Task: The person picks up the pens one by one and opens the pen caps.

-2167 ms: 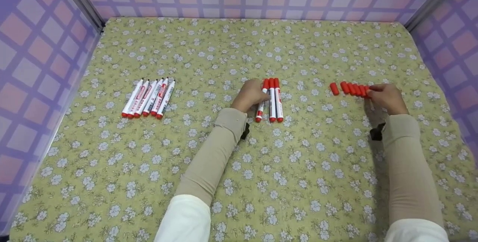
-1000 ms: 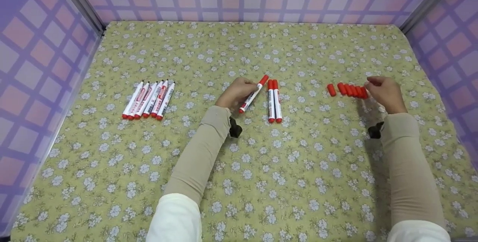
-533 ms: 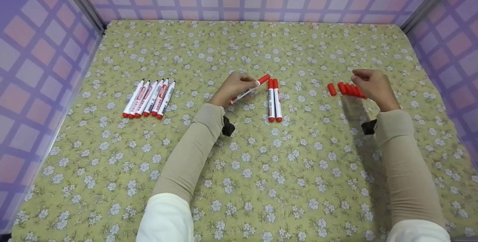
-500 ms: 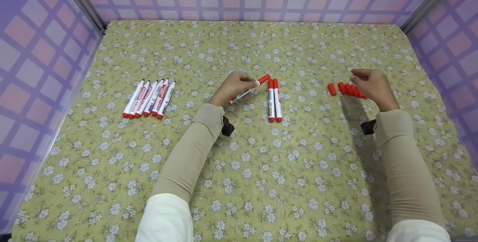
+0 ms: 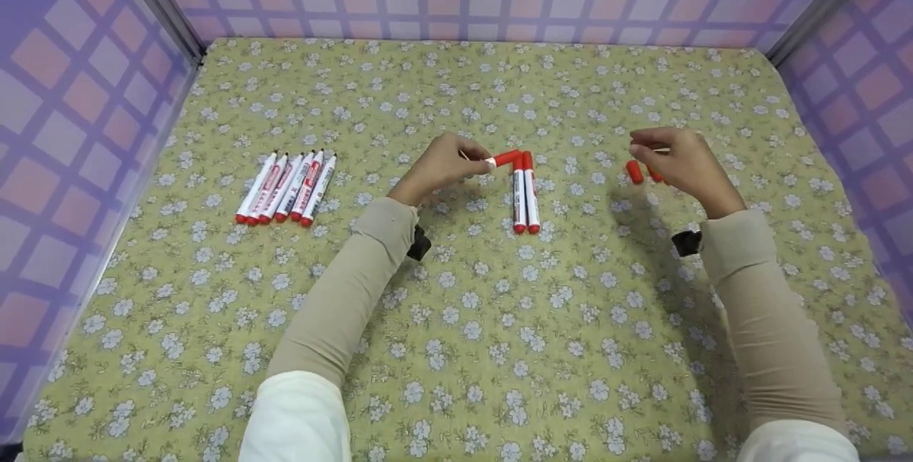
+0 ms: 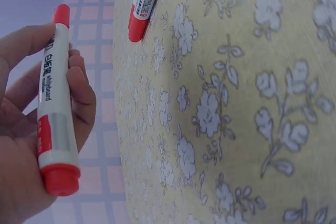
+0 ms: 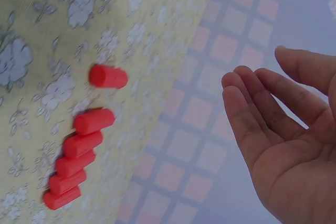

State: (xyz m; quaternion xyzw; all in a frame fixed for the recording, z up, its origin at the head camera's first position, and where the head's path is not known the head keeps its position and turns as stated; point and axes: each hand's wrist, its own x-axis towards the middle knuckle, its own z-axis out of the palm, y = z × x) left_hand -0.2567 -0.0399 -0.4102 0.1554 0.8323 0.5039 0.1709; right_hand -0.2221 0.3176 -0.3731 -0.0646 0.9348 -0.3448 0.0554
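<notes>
My left hand (image 5: 444, 162) grips a white marker with a red cap (image 5: 503, 158), lifted off the cloth with the cap pointing right. In the left wrist view the marker (image 6: 52, 108) lies across the curled fingers (image 6: 79, 93). Two more capped markers (image 5: 525, 191) lie side by side just to its right. My right hand (image 5: 674, 159) hovers over a row of loose red caps (image 5: 634, 171). The right wrist view shows that hand (image 7: 278, 145) with relaxed fingers and nothing in it, and the caps (image 7: 79, 153) on the cloth below.
Several white markers (image 5: 287, 185) lie in a tight row at the left. A yellow floral cloth (image 5: 456, 319) covers the surface. Purple checked walls (image 5: 64, 91) close off the left, back and right sides.
My left hand has picked one marker out of the middle three, lifted it and turned it sideways. My right hand has risen off the cap row and shifted left.
</notes>
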